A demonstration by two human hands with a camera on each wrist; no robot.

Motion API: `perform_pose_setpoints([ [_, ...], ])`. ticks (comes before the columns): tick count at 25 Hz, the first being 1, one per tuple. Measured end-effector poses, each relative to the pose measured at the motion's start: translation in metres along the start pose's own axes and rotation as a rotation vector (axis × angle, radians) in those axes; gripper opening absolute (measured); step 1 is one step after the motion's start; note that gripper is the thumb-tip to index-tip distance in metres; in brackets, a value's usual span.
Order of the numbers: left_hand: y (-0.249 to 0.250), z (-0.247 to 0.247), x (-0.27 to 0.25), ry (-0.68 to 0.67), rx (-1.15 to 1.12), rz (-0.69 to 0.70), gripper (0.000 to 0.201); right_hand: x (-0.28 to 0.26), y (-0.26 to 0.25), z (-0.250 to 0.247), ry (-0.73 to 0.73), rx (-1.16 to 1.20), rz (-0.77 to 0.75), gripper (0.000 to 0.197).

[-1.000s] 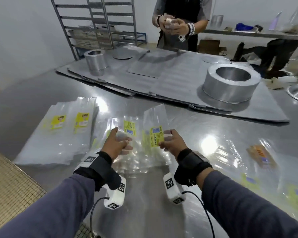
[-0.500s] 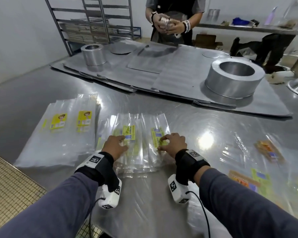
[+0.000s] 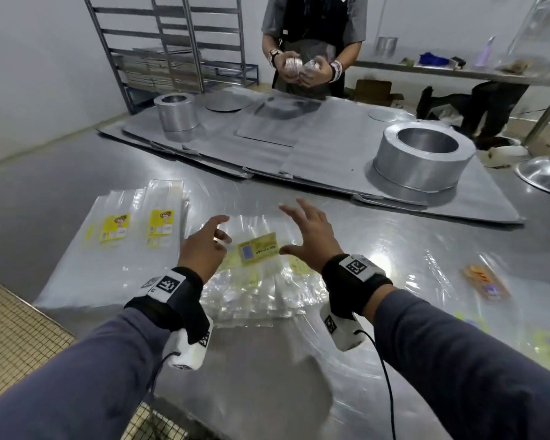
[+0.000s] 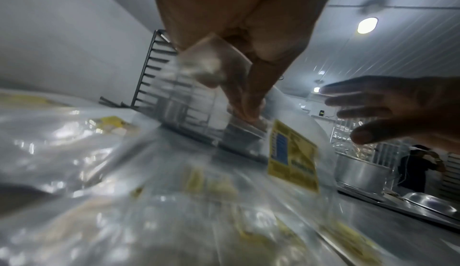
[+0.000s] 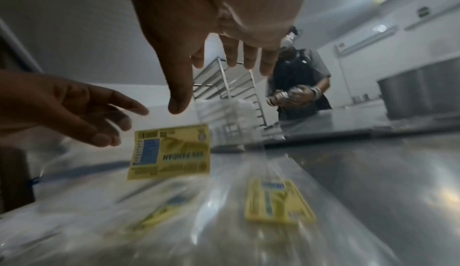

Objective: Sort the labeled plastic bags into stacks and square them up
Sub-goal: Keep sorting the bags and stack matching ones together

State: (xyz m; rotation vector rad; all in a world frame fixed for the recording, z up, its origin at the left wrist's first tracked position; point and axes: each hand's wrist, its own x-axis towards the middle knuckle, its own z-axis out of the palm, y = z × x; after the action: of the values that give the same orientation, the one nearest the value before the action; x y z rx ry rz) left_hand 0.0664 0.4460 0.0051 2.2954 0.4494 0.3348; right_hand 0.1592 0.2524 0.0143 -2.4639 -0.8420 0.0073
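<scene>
Left hand fingers pinch clear bag above loose pile on counter. Right hand fingers spread apart, holding nothing.

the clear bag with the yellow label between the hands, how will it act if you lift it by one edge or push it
The clear bag is thin film and already bows upward in the left wrist view, so it will probably droop rather than stay flat. It lies on other glossy bags in the pile, so a push likely slides it. It looks very light; it may drift off square.
</scene>
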Motion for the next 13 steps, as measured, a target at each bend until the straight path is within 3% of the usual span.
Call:
perform_pose_setpoints([
  [3,0.014,-0.02,-0.007,-0.029,-0.07,0.085,0.033,0.011,-0.021,-0.014,-0.028,-0.215,-0.144,0.073],
  [6,0.018,-0.032,-0.008,0.102,0.128,0.164,0.032,0.018,-0.032,-0.017,-0.086,-0.302,-0.161,0.026],
  [8,0.016,-0.037,-0.005,0.265,0.298,0.137,0.069,0.018,-0.03,-0.013,-0.078,-0.084,-0.042,0.019],
  [10,0.019,-0.039,-0.007,0.351,0.255,0.126,0.105,0.019,-0.027,-0.007,-0.024,0.187,0.096,0.016],
  [13,0.013,-0.028,-0.008,0.303,0.215,0.138,0.121,0.02,-0.025,0.007,-0.003,0.543,0.281,0.015],
])
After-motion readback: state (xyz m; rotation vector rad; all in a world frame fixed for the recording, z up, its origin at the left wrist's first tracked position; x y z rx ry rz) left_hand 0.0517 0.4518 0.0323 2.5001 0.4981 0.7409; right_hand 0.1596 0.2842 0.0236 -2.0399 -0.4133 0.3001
